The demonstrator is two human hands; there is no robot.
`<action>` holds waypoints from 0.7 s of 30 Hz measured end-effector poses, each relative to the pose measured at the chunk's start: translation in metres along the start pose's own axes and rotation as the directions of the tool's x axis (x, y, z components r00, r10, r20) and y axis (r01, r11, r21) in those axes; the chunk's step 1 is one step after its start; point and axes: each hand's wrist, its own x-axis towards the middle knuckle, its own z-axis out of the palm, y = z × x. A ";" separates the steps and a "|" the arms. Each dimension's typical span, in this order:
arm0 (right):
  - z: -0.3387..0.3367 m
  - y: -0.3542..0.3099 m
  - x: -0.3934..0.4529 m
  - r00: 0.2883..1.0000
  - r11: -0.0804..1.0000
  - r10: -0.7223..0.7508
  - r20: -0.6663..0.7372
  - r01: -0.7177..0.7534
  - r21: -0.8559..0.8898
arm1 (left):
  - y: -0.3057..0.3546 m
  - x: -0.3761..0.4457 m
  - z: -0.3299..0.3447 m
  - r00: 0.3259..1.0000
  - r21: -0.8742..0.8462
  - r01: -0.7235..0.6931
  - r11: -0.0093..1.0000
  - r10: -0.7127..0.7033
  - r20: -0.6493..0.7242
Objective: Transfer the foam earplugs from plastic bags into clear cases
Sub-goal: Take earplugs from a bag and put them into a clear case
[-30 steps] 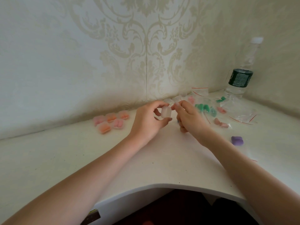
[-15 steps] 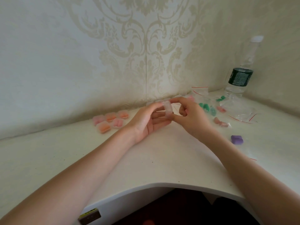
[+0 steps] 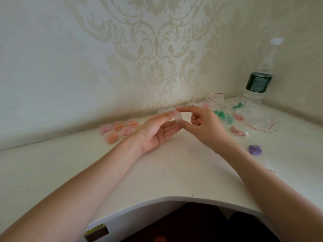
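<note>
A small clear case (image 3: 178, 117) is held above the white desk between both hands. My right hand (image 3: 204, 124) pinches it between thumb and forefinger. My left hand (image 3: 158, 130) lies palm up beside it, fingers nearly straight, fingertips touching the case. Several filled cases (image 3: 116, 131) with orange and pink earplugs sit by the wall at left. Empty clear cases (image 3: 166, 110) line the wall behind the hands. Green earplugs (image 3: 222, 117), pink earplugs (image 3: 237, 132) and purple earplugs (image 3: 254, 149) lie in plastic bags (image 3: 258, 119) at right.
A water bottle (image 3: 259, 79) with a dark green label stands in the back right corner. The desk (image 3: 52, 172) has a curved cutout edge in front. Patterned wallpaper walls close the desk at back and right.
The clear case passed from my left hand's grip to my right hand's pinch. My left hand turned palm up and its fingers straightened.
</note>
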 end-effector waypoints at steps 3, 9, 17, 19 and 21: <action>0.002 -0.004 -0.003 1.000 1.000 -0.008 0.005 0.009 -0.009 | -0.003 0.003 -0.002 0.999 0.041 -0.032 0.999 0.033 -0.033; 0.004 -0.003 -0.004 1.000 0.994 -0.025 -0.004 0.024 -0.105 | -0.005 0.007 -0.005 0.994 0.060 -0.106 0.993 0.108 -0.026; 0.003 0.000 0.003 0.970 0.964 0.243 0.018 -0.244 0.106 | -0.014 0.008 -0.003 0.862 0.645 -0.362 0.673 0.505 -0.042; 0.004 0.000 0.002 0.961 0.959 0.271 0.059 -0.275 0.069 | -0.019 0.007 0.000 0.809 0.727 -0.447 0.521 0.582 0.080; 0.004 -0.002 0.001 0.941 0.935 0.321 0.107 -0.332 0.121 | -0.022 0.007 0.001 0.758 0.770 -0.495 0.403 0.633 0.156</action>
